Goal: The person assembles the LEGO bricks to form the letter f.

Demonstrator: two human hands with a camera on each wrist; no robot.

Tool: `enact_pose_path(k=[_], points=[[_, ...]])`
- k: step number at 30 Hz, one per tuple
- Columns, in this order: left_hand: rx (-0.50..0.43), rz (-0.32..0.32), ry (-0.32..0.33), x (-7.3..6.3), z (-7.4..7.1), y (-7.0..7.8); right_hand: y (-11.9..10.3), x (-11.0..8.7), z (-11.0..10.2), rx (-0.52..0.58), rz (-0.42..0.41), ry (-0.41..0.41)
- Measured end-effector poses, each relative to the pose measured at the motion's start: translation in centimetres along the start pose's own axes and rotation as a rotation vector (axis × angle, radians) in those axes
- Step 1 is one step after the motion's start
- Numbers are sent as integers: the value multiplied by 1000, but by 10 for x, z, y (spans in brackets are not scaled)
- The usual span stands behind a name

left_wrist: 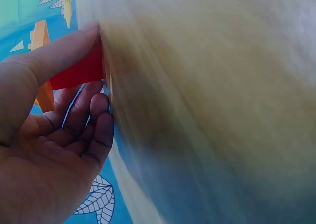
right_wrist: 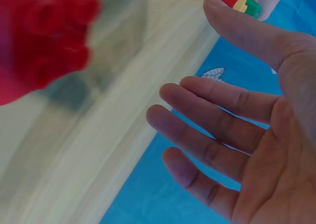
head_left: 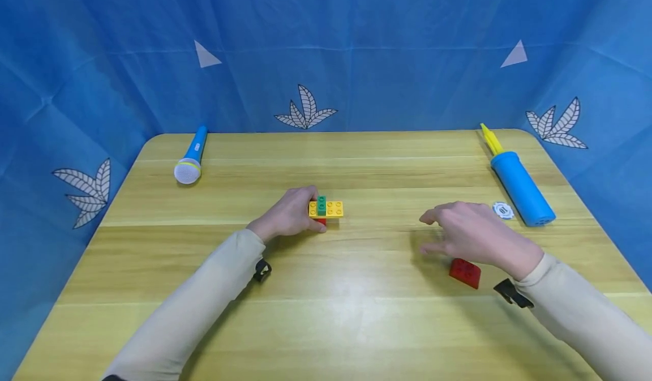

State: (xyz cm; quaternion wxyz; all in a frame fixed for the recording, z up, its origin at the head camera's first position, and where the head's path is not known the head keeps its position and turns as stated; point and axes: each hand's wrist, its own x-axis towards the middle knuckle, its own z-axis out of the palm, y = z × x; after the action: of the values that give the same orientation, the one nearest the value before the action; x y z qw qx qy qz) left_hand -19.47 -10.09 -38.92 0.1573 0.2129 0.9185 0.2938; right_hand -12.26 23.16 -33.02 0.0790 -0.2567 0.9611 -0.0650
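Note:
Near the middle of the table, my left hand (head_left: 291, 214) pinches a small stack of toy building bricks at its left end. A red brick (left_wrist: 79, 70) forms the base, between thumb and fingers. Across it lies a yellow brick (head_left: 334, 209), with a narrow green brick (head_left: 321, 205) on top. My right hand (head_left: 471, 231) hovers over the table to the right, its fingers spread and apart from the thumb, holding nothing. Just below it in the head view lies a loose red brick (head_left: 465, 273), whose studs show blurred in the right wrist view.
A blue toy microphone (head_left: 193, 157) with a white head lies at the back left. At the right lies a blue hand pump (head_left: 522, 187) with a yellow nozzle. Beside the pump is a white and grey poker chip (head_left: 503, 210). Blue patterned cloth (head_left: 407, 86) hangs around the wooden table (head_left: 356, 324).

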Motion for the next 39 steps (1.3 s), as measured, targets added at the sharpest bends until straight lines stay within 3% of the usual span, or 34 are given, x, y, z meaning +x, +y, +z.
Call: enact_pose_path(k=[11,20,26,39], points=[[-19,6,-2,1,2,0,16,-22,12,-2,54,-55],[-12,-12,4,1,2,-1,29,-45,27,117,103,-175],[-2,-12,0,2,2,-1,34,-54,37,157,100,-155],[-1,3,8,2,3,-2,33,-54,40,185,63,-107]])
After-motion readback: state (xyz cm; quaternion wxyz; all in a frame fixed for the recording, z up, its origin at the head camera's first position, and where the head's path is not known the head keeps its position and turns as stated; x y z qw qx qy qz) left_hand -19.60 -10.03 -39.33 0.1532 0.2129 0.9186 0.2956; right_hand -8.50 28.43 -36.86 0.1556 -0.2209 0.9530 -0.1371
